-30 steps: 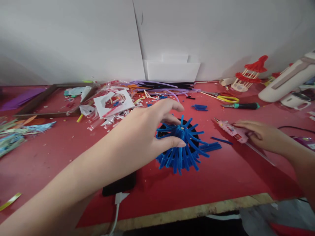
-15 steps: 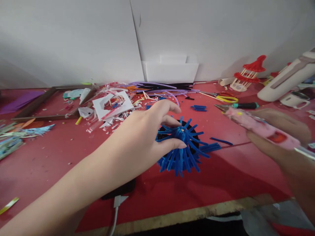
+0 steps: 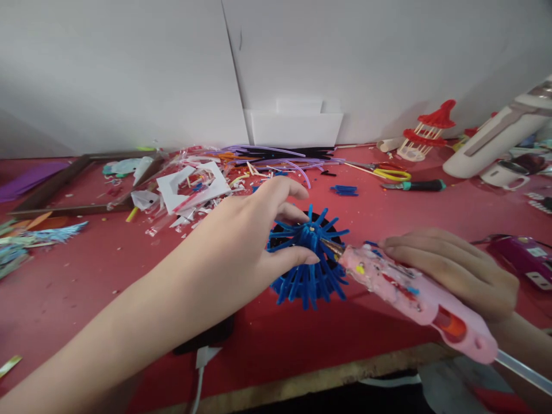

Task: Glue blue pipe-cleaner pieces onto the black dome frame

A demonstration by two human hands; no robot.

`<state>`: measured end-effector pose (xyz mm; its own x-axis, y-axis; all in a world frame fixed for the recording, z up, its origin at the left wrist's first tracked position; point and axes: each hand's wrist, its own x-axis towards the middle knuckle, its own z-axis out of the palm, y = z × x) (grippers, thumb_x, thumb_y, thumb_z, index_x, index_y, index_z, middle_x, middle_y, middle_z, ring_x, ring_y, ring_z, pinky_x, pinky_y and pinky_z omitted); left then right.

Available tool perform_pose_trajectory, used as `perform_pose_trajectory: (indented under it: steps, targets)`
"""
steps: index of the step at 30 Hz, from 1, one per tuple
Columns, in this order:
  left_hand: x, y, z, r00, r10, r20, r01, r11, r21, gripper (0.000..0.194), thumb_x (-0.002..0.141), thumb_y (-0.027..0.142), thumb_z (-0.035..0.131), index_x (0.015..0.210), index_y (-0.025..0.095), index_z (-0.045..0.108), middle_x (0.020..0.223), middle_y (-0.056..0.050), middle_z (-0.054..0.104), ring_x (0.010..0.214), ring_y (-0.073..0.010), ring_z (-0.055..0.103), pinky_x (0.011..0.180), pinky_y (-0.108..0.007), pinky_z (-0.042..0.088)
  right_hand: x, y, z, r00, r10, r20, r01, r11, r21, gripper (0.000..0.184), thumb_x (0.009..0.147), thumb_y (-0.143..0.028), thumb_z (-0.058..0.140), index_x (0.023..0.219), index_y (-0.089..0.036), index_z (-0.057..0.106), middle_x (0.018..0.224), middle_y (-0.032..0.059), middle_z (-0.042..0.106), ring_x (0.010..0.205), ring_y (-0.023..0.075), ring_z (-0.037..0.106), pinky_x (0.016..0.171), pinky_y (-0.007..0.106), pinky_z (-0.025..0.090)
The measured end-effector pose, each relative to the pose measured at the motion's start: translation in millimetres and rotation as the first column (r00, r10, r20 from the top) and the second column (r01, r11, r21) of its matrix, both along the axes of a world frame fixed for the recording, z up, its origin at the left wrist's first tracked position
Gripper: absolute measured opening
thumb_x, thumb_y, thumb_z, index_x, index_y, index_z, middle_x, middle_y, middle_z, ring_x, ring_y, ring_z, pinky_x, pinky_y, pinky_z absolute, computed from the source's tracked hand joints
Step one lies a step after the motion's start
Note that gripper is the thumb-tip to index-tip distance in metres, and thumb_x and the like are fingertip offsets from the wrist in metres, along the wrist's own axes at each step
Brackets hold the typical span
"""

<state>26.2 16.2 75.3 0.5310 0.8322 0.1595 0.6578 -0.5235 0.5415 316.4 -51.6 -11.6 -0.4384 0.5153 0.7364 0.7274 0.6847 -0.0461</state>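
A tiered piece of blue pipe cleaners (image 3: 308, 282), its strips fanning out all round from a raised centre, stands on a black round base (image 3: 279, 240). My left hand (image 3: 267, 224) reaches over from the left, thumb and curled fingers closed about its upper part; the exact contact is partly hidden. In my right hand (image 3: 457, 270) is a pink hot glue gun (image 3: 414, 299), gripped from its far side. Its metal nozzle points left and meets the blue strips just below the centre. A clear glue stick (image 3: 524, 371) sticks out of the gun's rear.
Behind lie cut blue pieces (image 3: 344, 190), yellow-handled scissors (image 3: 390, 172) and a green-black craft knife (image 3: 416, 186). Scraps and white paper (image 3: 172, 192) fill the back left, beside a brown frame (image 3: 47, 198). A red-roofed stick model (image 3: 425, 132), pale bottle (image 3: 491, 138) and mug (image 3: 504, 174) stand right.
My right hand has lifted the glue gun off the table and brought it left, nozzle to the blue strips. My left hand keeps its place on the piece. The view has shifted slightly.
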Motion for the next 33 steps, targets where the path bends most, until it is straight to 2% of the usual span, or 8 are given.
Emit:
perform_pose_trajectory:
  steps: [3, 18, 25, 33]
  targets:
    - [-1, 0, -0.6, 1.000, -0.001, 0.010, 0.002, 1.000, -0.013, 0.049, 0.079, 0.036, 0.081, 0.118, 0.028, 0.052, 0.111, 0.000, 0.079, 0.105, -0.0293, 0.074, 0.090, -0.042, 0.054, -3, -1, 3.2, 0.998, 0.058, -0.011, -0.058, 0.998, 0.017, 0.024, 0.101, -0.016, 0.048, 0.117, -0.015, 0.066, 0.102, 0.0123, 0.074, 0.098, 0.0231, 0.071, 0.086, 0.042, 0.058]
    - [1, 1, 0.0, 1.000, -0.005, -0.006, 0.005, 1.000, 0.017, 0.048, 0.077, 0.036, 0.083, 0.115, 0.028, 0.055, 0.110, 0.001, 0.078, 0.103, -0.0282, 0.075, 0.084, -0.039, 0.056, -10, 1, 11.4, 1.000, 0.003, -0.021, -0.002, 0.999, 0.033, 0.012, 0.097, -0.013, 0.054, 0.105, -0.017, 0.061, 0.094, 0.0089, 0.065, 0.088, 0.0219, 0.065, 0.080, 0.041, 0.055]
    - [-1, 2, -0.7, 1.000, 0.000, -0.018, 0.000, 1.000, 0.007, 0.048, 0.076, 0.037, 0.082, 0.115, 0.029, 0.055, 0.110, 0.002, 0.078, 0.104, -0.0274, 0.074, 0.085, -0.039, 0.055, -9, 0, 21.3, 0.998, 0.056, 0.033, -0.055, 0.997, -0.054, 0.015, 0.099, -0.009, 0.047, 0.108, -0.017, 0.056, 0.093, 0.0099, 0.060, 0.088, 0.0217, 0.061, 0.078, 0.039, 0.054]
    - [0, 2, 0.2, 1.000, -0.027, 0.005, 0.027, 0.999, 0.019, 0.043, 0.077, 0.035, 0.081, 0.113, 0.028, 0.058, 0.109, 0.002, 0.079, 0.102, -0.0255, 0.075, 0.087, -0.038, 0.056, -8, 0, 9.9, 0.999, 0.022, -0.027, -0.022, 1.000, -0.017, 0.013, 0.096, -0.009, 0.050, 0.099, -0.018, 0.059, 0.084, 0.0072, 0.061, 0.080, 0.0217, 0.064, 0.074, 0.039, 0.055]
